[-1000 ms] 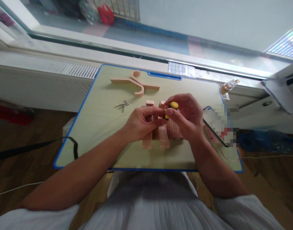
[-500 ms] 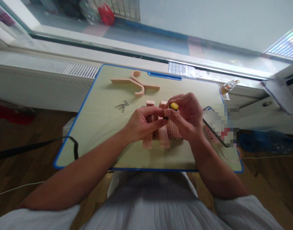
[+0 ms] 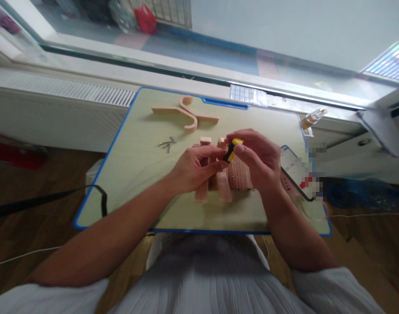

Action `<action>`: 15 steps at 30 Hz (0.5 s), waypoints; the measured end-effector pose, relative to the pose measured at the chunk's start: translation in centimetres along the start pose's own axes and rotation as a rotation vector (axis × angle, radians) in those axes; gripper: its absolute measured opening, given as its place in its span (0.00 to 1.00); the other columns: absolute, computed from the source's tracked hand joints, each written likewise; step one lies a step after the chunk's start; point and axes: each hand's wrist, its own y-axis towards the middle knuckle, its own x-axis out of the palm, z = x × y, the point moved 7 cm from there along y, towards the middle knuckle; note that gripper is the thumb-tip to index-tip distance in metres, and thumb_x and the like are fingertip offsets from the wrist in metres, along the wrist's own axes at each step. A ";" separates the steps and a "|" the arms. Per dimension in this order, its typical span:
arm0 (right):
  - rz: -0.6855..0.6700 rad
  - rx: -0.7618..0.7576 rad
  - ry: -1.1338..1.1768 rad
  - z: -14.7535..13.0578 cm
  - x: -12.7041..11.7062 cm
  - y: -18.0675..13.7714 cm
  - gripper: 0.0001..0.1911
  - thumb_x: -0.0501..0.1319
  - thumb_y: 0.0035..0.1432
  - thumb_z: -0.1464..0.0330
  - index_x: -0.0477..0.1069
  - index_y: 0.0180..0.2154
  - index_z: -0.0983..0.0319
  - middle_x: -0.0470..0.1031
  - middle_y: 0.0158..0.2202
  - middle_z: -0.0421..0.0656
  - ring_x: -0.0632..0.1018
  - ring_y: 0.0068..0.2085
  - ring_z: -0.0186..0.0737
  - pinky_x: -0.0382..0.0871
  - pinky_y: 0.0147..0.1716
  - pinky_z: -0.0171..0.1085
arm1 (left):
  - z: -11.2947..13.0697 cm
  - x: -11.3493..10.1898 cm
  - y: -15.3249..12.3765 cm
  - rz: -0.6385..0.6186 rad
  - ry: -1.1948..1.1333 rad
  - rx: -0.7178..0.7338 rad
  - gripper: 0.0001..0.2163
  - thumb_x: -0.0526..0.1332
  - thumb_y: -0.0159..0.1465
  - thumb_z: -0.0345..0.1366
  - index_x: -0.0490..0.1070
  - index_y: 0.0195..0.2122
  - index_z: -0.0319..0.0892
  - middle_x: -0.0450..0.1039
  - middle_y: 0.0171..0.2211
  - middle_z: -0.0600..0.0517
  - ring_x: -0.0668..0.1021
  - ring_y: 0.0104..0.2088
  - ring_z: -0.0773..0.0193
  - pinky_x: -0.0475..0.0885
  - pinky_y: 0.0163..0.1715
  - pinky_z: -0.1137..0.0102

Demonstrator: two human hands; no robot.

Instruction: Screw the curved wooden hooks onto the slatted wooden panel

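Observation:
My right hand (image 3: 256, 159) is closed round a short yellow-and-black screwdriver (image 3: 231, 148), held over a stack of light wooden pieces (image 3: 219, 185) on the small table (image 3: 137, 170). My left hand (image 3: 194, 168) pinches at the screwdriver's lower end, fingers pressed together; what sits between them is hidden. Both hands hover just above the wooden pieces, which stand upright and partly covered by my fingers.
A curved wooden hook-shaped part (image 3: 186, 115) lies at the table's far side. Several small metal screws (image 3: 167, 143) lie left of my hands. A phone (image 3: 294, 172) rests at the right edge. A black strap (image 3: 98, 196) hangs off the left edge.
My right hand has turned, tilting the screwdriver so its yellow cap now points up and right. The left hand has barely moved.

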 end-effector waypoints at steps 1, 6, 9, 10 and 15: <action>0.004 -0.002 -0.013 0.0 0.0 0.0 0.09 0.73 0.69 0.60 0.87 0.50 0.51 0.87 0.48 0.43 0.85 0.49 0.46 0.78 0.48 0.47 | 0.0 0.0 0.0 -0.001 0.011 -0.001 0.18 0.77 0.67 0.49 0.90 0.51 0.43 0.90 0.46 0.46 0.86 0.45 0.53 0.79 0.47 0.63; 0.034 -0.034 -0.009 0.6 0.0 0.0 0.09 0.76 0.66 0.60 0.84 0.47 0.51 0.84 0.45 0.41 0.83 0.46 0.43 0.77 0.46 0.47 | 0.2 0.0 -0.1 0.003 0.014 0.010 0.17 0.76 0.68 0.47 0.90 0.51 0.42 0.89 0.44 0.46 0.84 0.41 0.58 0.76 0.42 0.67; 0.046 -0.044 0.034 0.9 0.1 0.0 0.12 0.78 0.63 0.61 0.80 0.46 0.52 0.81 0.43 0.40 0.81 0.44 0.42 0.77 0.43 0.46 | 0.3 0.1 -0.1 0.019 -0.019 0.032 0.16 0.79 0.65 0.46 0.89 0.50 0.42 0.88 0.40 0.48 0.80 0.34 0.64 0.73 0.35 0.70; 0.043 -0.047 0.047 1.0 0.3 0.0 0.13 0.78 0.63 0.62 0.79 0.45 0.52 0.81 0.42 0.40 0.81 0.43 0.42 0.77 0.42 0.46 | 0.3 0.1 -0.1 0.027 -0.027 0.038 0.17 0.80 0.64 0.46 0.89 0.49 0.43 0.87 0.39 0.48 0.79 0.33 0.65 0.72 0.34 0.71; 0.054 -0.035 0.056 0.7 0.4 -0.2 0.14 0.79 0.62 0.63 0.78 0.44 0.53 0.80 0.41 0.39 0.80 0.42 0.41 0.76 0.42 0.45 | 0.0 0.2 0.1 0.054 -0.051 0.024 0.15 0.81 0.63 0.46 0.90 0.46 0.43 0.88 0.39 0.48 0.80 0.34 0.65 0.73 0.34 0.71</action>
